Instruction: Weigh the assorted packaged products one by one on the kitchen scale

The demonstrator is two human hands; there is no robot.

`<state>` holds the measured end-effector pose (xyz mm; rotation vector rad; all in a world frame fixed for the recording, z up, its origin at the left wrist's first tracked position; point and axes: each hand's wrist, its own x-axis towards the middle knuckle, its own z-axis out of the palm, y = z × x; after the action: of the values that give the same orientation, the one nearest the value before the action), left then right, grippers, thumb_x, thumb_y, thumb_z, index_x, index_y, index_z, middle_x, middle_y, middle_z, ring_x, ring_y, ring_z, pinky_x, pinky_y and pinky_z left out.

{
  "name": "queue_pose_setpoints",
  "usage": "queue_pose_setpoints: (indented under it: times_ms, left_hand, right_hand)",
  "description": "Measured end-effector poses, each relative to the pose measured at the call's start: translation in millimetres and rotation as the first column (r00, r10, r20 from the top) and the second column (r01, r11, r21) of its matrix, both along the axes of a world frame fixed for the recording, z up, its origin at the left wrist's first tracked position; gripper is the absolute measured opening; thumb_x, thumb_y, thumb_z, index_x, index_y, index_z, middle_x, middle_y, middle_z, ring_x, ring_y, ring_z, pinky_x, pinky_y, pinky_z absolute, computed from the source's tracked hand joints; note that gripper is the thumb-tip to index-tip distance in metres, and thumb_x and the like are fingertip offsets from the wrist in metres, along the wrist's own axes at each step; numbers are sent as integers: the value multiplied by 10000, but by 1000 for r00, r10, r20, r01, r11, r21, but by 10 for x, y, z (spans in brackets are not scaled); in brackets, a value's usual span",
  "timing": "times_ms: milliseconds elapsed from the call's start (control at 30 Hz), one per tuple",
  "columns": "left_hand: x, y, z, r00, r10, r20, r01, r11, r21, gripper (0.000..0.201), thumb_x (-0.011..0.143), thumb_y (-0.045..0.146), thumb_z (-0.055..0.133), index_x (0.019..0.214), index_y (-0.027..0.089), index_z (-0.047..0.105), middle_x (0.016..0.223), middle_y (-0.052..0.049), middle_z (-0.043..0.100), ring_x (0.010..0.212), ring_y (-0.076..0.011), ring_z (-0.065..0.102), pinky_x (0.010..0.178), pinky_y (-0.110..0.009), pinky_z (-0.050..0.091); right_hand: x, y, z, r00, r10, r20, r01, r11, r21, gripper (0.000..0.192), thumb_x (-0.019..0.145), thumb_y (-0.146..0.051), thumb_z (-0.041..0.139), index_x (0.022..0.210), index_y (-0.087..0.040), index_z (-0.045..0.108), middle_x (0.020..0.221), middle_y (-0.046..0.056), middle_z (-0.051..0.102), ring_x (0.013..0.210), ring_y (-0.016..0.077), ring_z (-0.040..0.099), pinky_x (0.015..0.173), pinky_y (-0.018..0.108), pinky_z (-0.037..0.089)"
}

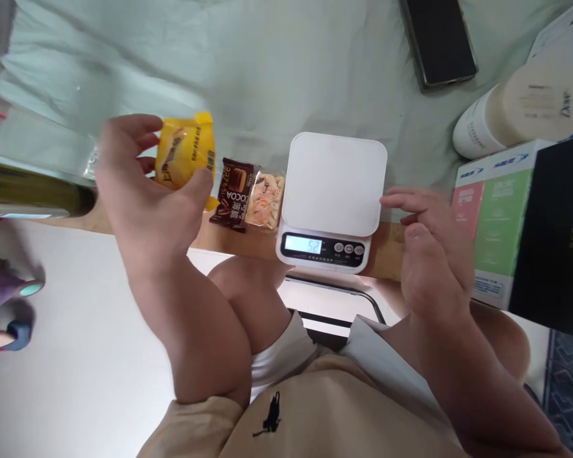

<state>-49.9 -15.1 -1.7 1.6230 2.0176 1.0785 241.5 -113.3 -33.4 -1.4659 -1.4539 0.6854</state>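
One yellow snack packet (185,152) pinched between left hand (146,203) fingers (134,127).

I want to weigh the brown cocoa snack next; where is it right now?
In the head view the brown cocoa packet lies left of the white scale, between the yellow packet in the left hand and a pale snack packet.
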Motion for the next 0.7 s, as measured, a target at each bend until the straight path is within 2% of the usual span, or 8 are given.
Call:
queue_pose_setpoints:
  times_ms: [100,167,267,333,400,467,600,700]
  left_hand:
    - [25,-7,-15,997,-54,54,58,995,-82,651,652,46,746,1270,240,674,1352,-17,717,1282,-302,663,1151,-502,569]
    - [72,-22,21,998,-56,36,62,981,-184,688,653,29,769,1302,242,693,1390,-45,697,1273,-323,642,1148,-538,569]
    - [104,-32,82,998,-62,19,64,923,-380,812,643,29,849,1410,243,687,1437,-115,652,1258,-384,623,1128,-631,571]
    - [92,-33,105,997,-58,43,71,882,-466,833,682,108,918,1463,247,664,1455,-140,631,1254,-415,622,1123,-697,559]
    - [64,-36,105,998,-31,50,52,859,-509,784,771,237,929,1498,255,637,1474,-150,631,1240,-417,628,1107,-730,552]
    - [32,-41,80,999,3,49,24,843,-538,751,830,325,907,1519,268,613,1478,-151,648,1178,-384,652,1076,-717,568]
    - [-3,-39,-16,992,21,121,46,851,-523,745,814,374,935,1485,271,628,1376,-147,701,1047,-316,679,1024,-674,600]
    - [23,-28,-46,995,28,99,27,857,-515,715,857,404,907,1494,250,623,1309,-150,709,991,-303,685,973,-668,615]
  right_hand:
    - [-1,6,-31,1000,3,7,-3,1000,5,319,1060,-436,531,1269,-471,770,1338,15,729,1379,328,638,1166,543,506]
    - [-4,3,-35,1000,-3,19,3,1000,3,314,1057,-445,532,1259,-465,773,1342,15,733,1377,337,642,1157,551,513]
    - [-11,-9,-20,1000,-12,17,12,1000,-3,306,1055,-451,535,1239,-448,780,1348,18,739,1368,332,645,1157,545,509]
    - [-13,-16,-10,1000,-16,9,16,1000,-12,300,1050,-437,542,1226,-436,785,1349,25,742,1370,331,643,1170,544,497]
    - [-13,-19,-11,1000,-22,1,22,1000,-18,299,1046,-427,540,1216,-431,786,1353,27,741,1376,335,640,1182,554,486]
    - [-11,-17,-22,1000,-29,-3,29,999,-20,298,1043,-434,538,1209,-433,785,1355,25,740,1377,340,638,1184,567,487]
    - [-11,-10,-38,1000,-26,5,26,1000,-4,296,1040,-461,541,1212,-431,780,1333,27,744,1359,336,643,1158,558,507]
    - [-14,-10,-29,1000,-23,1,23,1000,-2,295,1063,-459,528,1222,-437,775,1327,5,744,1350,301,647,1166,520,512]
